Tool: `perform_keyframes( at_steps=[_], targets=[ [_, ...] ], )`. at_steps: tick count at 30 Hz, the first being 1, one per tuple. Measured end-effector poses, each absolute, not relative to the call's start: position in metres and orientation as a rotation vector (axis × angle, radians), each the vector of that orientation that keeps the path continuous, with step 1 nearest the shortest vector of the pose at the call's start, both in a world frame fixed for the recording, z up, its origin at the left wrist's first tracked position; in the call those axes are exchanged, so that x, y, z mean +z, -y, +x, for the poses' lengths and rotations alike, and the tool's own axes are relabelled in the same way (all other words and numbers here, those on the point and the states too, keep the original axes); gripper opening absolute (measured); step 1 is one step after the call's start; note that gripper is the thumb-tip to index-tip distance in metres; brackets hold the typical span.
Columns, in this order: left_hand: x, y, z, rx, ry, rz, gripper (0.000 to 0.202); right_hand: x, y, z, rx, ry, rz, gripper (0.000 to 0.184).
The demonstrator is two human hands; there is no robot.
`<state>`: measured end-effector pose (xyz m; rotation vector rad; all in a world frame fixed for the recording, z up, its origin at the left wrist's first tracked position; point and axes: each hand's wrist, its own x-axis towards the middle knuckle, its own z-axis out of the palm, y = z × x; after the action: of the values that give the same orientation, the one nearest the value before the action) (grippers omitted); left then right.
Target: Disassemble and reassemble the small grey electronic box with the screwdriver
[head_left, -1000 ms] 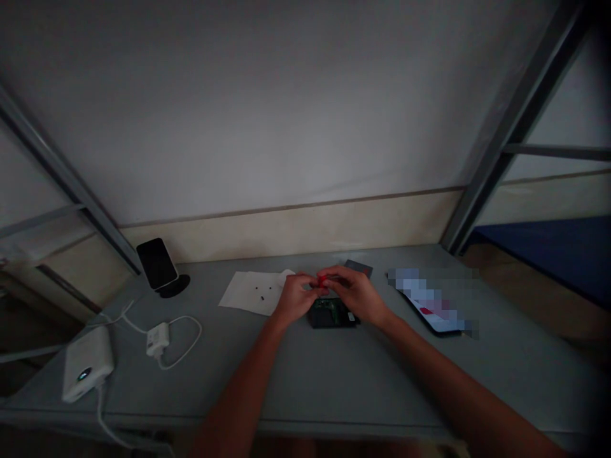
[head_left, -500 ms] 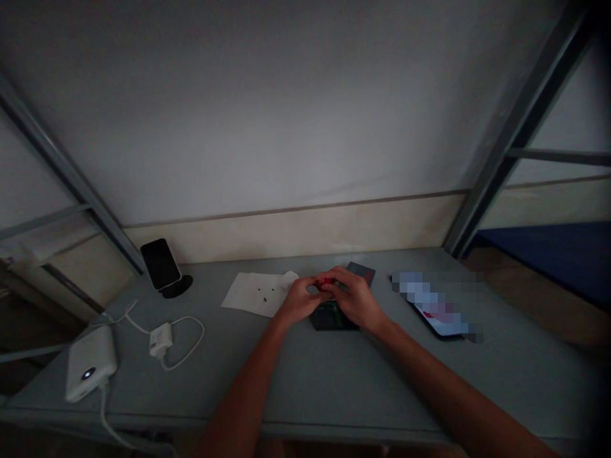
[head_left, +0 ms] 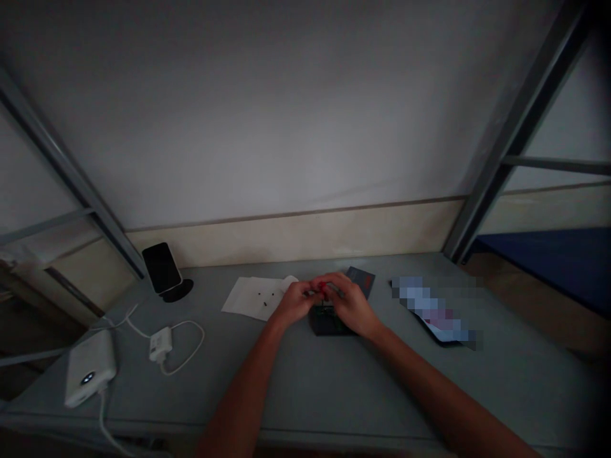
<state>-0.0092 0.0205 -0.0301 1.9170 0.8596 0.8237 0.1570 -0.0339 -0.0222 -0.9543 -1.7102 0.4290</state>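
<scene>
A small red object [head_left: 323, 287] is pinched between the fingers of both my hands, and its kind is hard to make out. My left hand [head_left: 296, 300] holds it from the left with bent fingers. From the right, my right hand [head_left: 351, 299] closes over it and covers much of it. Right below the hands lies a dark, flat device [head_left: 329, 326] with greenish parts inside, partly hidden by the right hand. A white paper sheet [head_left: 243, 296] with several tiny dark pieces, possibly screws, lies to the left of my left hand.
Behind the right hand is a dark card or box [head_left: 363, 280]. A phone [head_left: 436, 315] with a blurred screen lies at the right. To the left are a black-faced device on a stand [head_left: 162, 267], a white adapter with a cable [head_left: 161, 343] and a white power bank [head_left: 90, 369].
The red object has turned in my fingers and now looks more upright. My right hand has shifted slightly left, and the fingers of both hands have drawn closer together. The view has tilted slightly.
</scene>
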Motion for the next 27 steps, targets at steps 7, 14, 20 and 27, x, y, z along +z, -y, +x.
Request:
perform_keyframes(
  at_steps=[7, 14, 20, 27],
  targets=[
    [-0.0386, -0.0253, -0.0052, 0.818, -0.784, 1.829, 0.017, -0.0259, 0.0322, 0.1582, 0.416, 1.690, -0.964, 0.023],
    [-0.0411, -0.0256, -0.0076, 0.861, -0.778, 1.806, 0.024, -0.0272, 0.0320, 0.1568, 0.348, 1.715, -0.945, 0.016],
    [-0.0378, -0.0254, -0.0091, 0.801, -0.729, 1.775, 0.021, -0.0247, 0.0328, 0.1580, 0.342, 1.747, -0.945, 0.021],
    [-0.0384, -0.0275, -0.0082, 0.769, -0.710, 1.730, 0.020, -0.0233, 0.0308, 0.1592, 0.350, 1.785, -0.929, 0.027]
  ],
)
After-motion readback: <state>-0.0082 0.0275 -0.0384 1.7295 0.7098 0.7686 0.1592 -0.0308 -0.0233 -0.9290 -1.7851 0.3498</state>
